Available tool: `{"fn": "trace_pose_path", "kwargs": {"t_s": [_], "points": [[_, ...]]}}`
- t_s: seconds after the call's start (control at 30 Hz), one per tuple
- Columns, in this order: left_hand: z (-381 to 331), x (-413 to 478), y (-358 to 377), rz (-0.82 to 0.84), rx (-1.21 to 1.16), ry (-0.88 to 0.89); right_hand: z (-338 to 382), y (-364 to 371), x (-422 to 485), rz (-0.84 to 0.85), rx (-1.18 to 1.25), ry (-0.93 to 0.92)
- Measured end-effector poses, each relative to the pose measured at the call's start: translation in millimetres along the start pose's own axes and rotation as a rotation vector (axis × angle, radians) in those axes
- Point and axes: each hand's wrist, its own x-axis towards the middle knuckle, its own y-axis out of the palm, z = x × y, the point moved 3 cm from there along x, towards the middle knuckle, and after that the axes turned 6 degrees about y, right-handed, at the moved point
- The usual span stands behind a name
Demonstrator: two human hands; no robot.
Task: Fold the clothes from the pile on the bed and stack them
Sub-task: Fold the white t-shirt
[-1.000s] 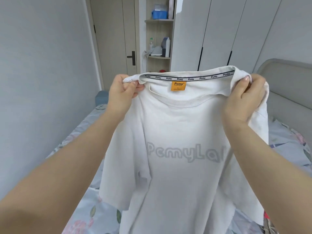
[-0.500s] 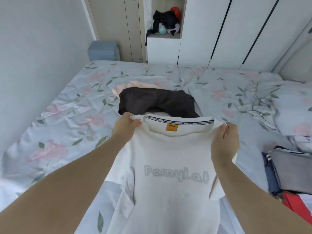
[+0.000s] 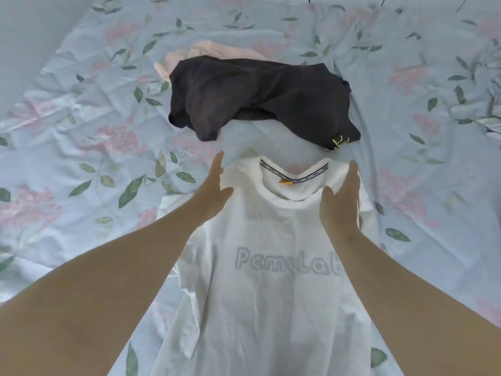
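From the head camera, a white shirt lies flat on the bed, front side up, with its collar pointing away. The left hand and right hand are by its shoulders with fingers straight, holding nothing. Just past the collar lies a dark cloth, on top of a pink cloth.

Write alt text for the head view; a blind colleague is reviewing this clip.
A white T-shirt lies front-up on a floral bed sheet, with the person's left hand and right hand, fingers straight, at its shoulders. Beyond it a crumpled dark garment lies partly over a pale pink garment.
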Motion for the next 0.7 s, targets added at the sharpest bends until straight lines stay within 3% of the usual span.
{"fn": "trace_pose_path", "kwargs": {"t_s": [0.17,0.33,0.5,0.6,0.7], "points": [[77,-20,-11,-0.208,0.398,-0.091,-51,80,-48,0.423,-0.524,0.051],[138,-35,-35,-0.357,0.49,-0.35,-70,143,-67,0.648,-0.67,0.172],[175,-24,-56,-0.38,0.303,-0.599,-74,163,-63,0.695,-0.831,0.223],[180,-7,-58,-0.384,0.038,-0.561,-78,168,-64,0.676,-0.872,0.234],[174,2,-55,-0.21,-0.045,-0.538,-80,171,-64,0.653,-0.892,0.241]]}}
